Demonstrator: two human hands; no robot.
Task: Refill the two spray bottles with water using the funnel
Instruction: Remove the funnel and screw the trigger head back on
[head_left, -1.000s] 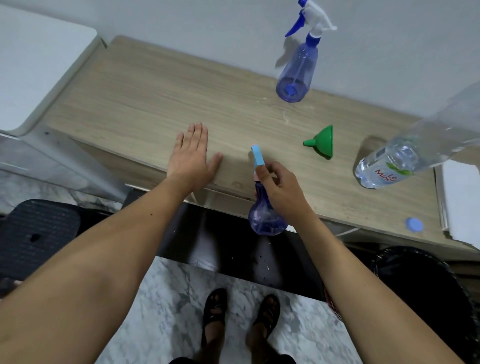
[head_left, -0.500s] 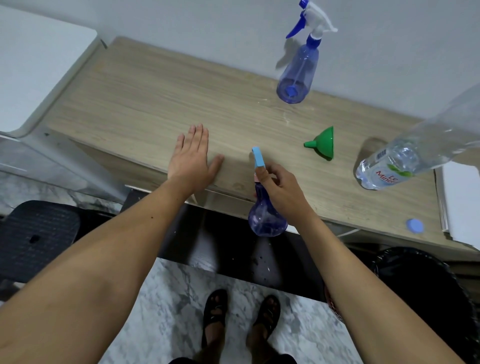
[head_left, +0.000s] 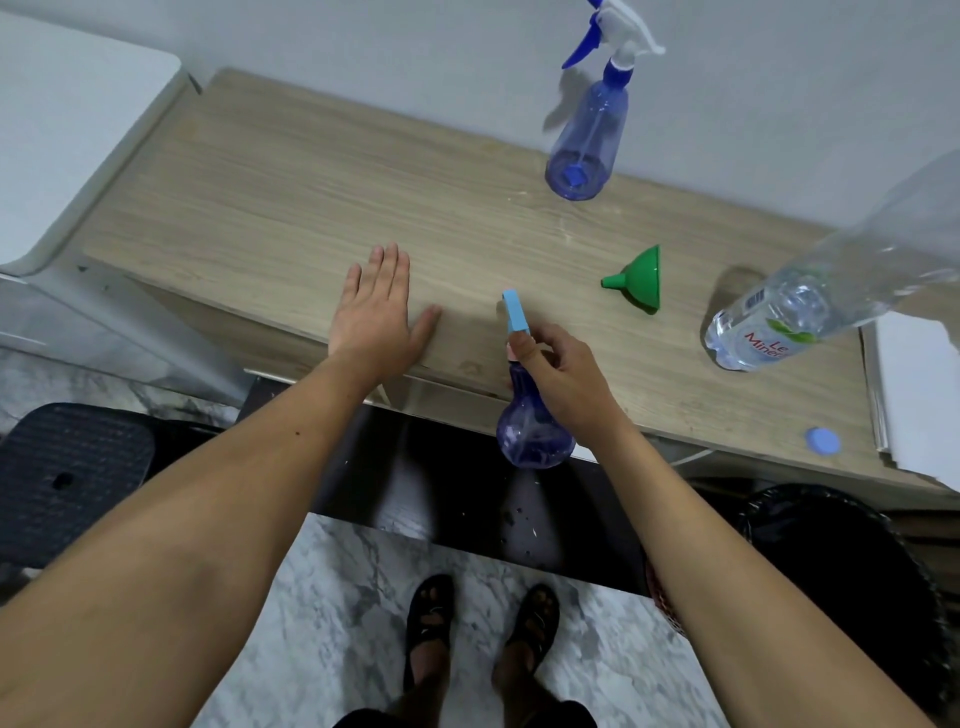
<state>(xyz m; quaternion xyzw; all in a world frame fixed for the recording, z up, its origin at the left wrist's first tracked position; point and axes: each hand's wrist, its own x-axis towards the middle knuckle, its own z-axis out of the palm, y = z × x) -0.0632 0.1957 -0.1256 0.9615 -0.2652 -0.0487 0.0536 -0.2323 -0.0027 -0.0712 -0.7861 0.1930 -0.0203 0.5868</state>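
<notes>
My right hand (head_left: 563, 376) grips the neck of a small round blue spray bottle (head_left: 532, 434) with a light-blue head, held just off the near edge of the wooden table (head_left: 311, 208). My left hand (head_left: 376, 317) lies flat and open on the table to its left. A taller blue spray bottle (head_left: 589, 140) with a white and blue trigger stands at the back by the wall. A green funnel (head_left: 639, 278) lies on its side right of my right hand. A large clear water bottle (head_left: 810, 301) stands at the right, uncapped, with its blue cap (head_left: 822, 441) lying near the front edge.
A white surface (head_left: 62, 130) adjoins the table on the left and white sheets (head_left: 919, 395) lie at its right end. Below are a black stool (head_left: 67, 467), a black bin (head_left: 841, 571), a dark shelf and a marble floor with my sandalled feet.
</notes>
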